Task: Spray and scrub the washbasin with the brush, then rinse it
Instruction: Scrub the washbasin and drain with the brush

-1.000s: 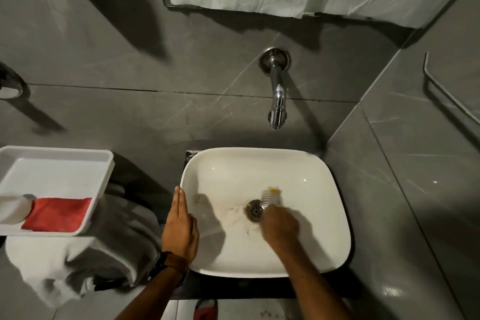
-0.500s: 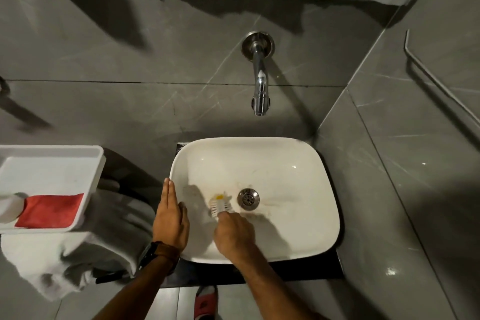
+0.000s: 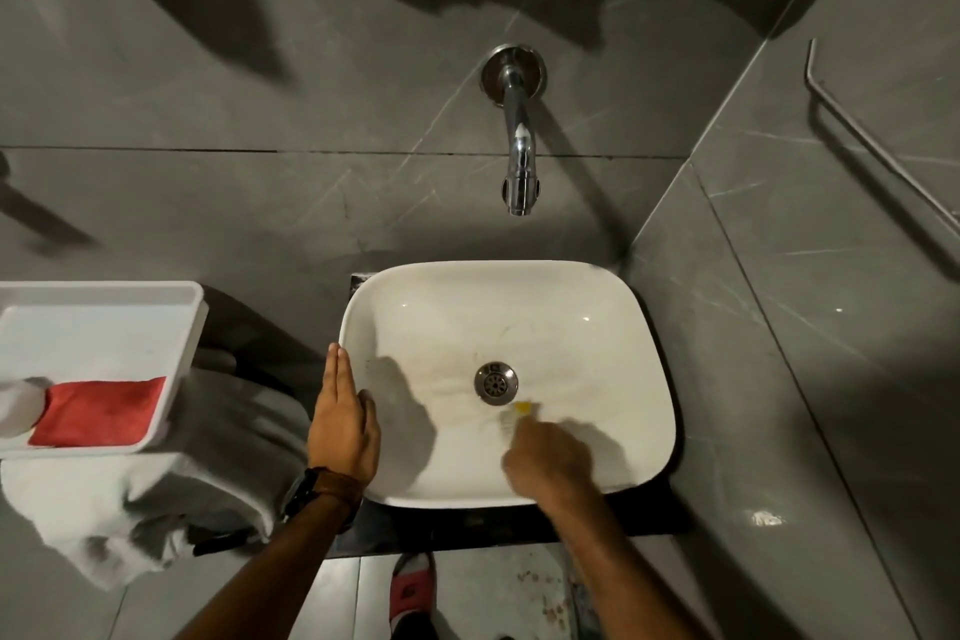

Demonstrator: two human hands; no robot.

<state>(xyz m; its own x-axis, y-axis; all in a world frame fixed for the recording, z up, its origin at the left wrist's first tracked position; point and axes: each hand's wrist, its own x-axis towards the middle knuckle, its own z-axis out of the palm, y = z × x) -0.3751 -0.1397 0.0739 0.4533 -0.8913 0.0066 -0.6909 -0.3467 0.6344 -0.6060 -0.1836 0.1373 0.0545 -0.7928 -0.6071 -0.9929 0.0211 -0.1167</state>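
Two hands are working at the basin [image 3: 597,327], which is sitting in the middle of the frame, a little low. The right hand [image 3: 545,463] is closed around the brush [image 3: 519,412], and only its blurry yellow and white tip is showing, just below and right of the drain [image 3: 496,382]. The blur is probably there because the brush is moving fast. The brush is pressing on the floor of the bowl near the drain, likely because brown marks are showing there. The left hand [image 3: 340,424] is lying flat and open on the left rim, holding nothing, with its fingers close together and pointing up the frame. It is probably resting there to keep the person steady while leaning over. A watch [image 3: 306,486] is sitting on that wrist.

Above the basin, the tap [image 3: 519,161] is sticking out of the grey wall, and no water is running. So the rinse is not started yet, and I think scrubbing is the step going on.

At the left edge, a white tray [image 3: 104,322] is resting on a towel [image 3: 197,494], close enough to reach. A red cloth [image 3: 98,413] is lying in it. At the bottom, a red shoe [image 3: 410,587] is peeking out on the floor.
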